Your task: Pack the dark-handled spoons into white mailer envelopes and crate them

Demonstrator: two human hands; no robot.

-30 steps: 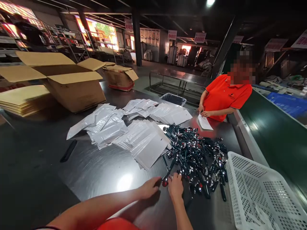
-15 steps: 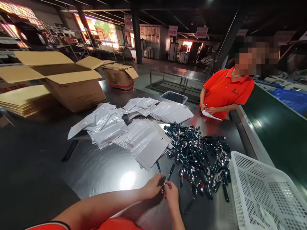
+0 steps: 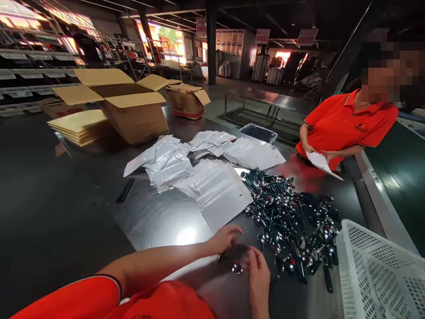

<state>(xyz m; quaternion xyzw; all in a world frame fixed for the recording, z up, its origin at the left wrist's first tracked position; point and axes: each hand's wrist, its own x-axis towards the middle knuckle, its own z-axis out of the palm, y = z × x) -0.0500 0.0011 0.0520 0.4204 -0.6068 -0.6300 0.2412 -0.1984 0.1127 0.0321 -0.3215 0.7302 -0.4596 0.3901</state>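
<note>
My right hand is closed on a couple of dark-handled spoons; their shiny bowls point left, low over the steel table. My left hand is just beyond them with its fingers apart, at the near corner of a fanned stack of white plastic bags. I see nothing in it. A big heap of the same spoons lies to the right of both hands.
A white perforated basket stands at the near right. A co-worker in an orange shirt holds a white bag across the table. Open cardboard boxes, flat cardboard, a dark bin and a green conveyor surround the table.
My hands drew spoons out of the heap toward me, then parted. The left hand went toward the bags and the right kept the spoons. The view swung left.
</note>
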